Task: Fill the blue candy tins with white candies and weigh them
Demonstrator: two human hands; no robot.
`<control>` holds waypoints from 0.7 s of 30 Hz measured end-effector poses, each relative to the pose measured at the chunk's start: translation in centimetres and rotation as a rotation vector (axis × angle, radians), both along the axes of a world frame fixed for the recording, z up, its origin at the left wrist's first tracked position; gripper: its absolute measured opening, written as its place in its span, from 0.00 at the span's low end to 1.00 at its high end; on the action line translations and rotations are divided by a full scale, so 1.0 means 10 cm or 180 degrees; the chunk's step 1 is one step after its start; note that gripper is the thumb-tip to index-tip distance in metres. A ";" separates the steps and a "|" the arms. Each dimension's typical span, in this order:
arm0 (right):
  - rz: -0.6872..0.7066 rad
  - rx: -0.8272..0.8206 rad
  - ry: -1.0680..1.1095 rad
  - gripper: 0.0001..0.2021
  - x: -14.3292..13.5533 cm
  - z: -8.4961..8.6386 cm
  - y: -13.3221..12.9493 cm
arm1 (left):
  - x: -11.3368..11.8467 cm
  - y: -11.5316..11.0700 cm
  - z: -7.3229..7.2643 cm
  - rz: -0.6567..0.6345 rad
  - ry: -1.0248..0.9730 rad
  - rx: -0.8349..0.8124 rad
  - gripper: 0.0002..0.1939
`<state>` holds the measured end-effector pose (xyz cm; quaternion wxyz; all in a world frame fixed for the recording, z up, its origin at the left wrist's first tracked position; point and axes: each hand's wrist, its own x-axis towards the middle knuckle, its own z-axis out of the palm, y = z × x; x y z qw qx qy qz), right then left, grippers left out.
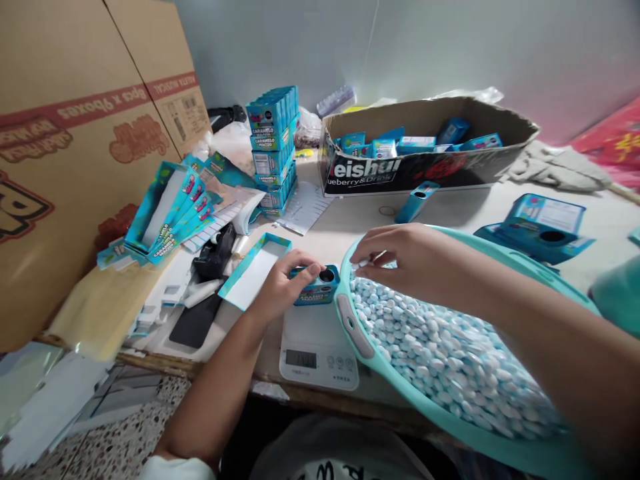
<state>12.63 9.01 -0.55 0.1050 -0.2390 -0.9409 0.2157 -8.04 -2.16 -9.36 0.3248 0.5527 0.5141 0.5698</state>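
Observation:
A small blue candy box [315, 295] with a round dark hole in its top stands on a white digital scale [320, 367], whose display digits I cannot read. My left hand [293, 279] is closed on the left part of this box, thumb on top beside the hole. To the right is a turquoise tub [373, 357] filled with white and pale blue candies [425, 340]. Over the tub's left rim, my right hand [390, 250] pinches a few white candies between thumb and fingers. An open blue tray box [255, 270] lies left of my left hand.
Stacked filled blue boxes [273, 150] stand at the back. A black carton [425, 177] holds more small boxes. One small box [417, 202] stands before it; others [540, 227] lie right. Nested trays [165, 213], a tape dispenser [215, 252] and a large cardboard box [100, 133] are left.

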 end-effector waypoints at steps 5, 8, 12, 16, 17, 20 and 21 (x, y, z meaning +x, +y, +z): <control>-0.0197 -0.0314 0.0489 0.10 -0.10 -0.02 -0.11 | -0.02 -0.01 -0.03 -0.0023 -0.0088 -0.0147 0.19; -0.0188 -0.0624 0.0723 0.10 -0.16 -0.05 -0.14 | -0.02 -0.02 -0.03 -0.0077 -0.0192 -0.0199 0.24; 0.0003 -0.0725 0.0794 0.09 -0.22 -0.11 -0.15 | -0.02 -0.01 -0.02 -0.0128 -0.0317 -0.0262 0.29; 0.0262 -0.0571 0.0885 0.09 -0.25 -0.18 -0.14 | -0.01 -0.01 -0.02 -0.0115 -0.0365 -0.0313 0.32; 0.0293 -0.0548 0.0900 0.08 -0.25 -0.20 -0.13 | -0.01 -0.01 -0.02 -0.0106 -0.0367 -0.0332 0.33; 0.0369 -0.0463 0.0860 0.08 -0.25 -0.25 -0.12 | -0.01 0.00 -0.02 -0.0082 -0.0344 -0.0385 0.33; 0.0384 -0.0427 0.0831 0.08 -0.25 -0.25 -0.12 | -0.01 0.00 -0.02 -0.0076 -0.0330 -0.0398 0.34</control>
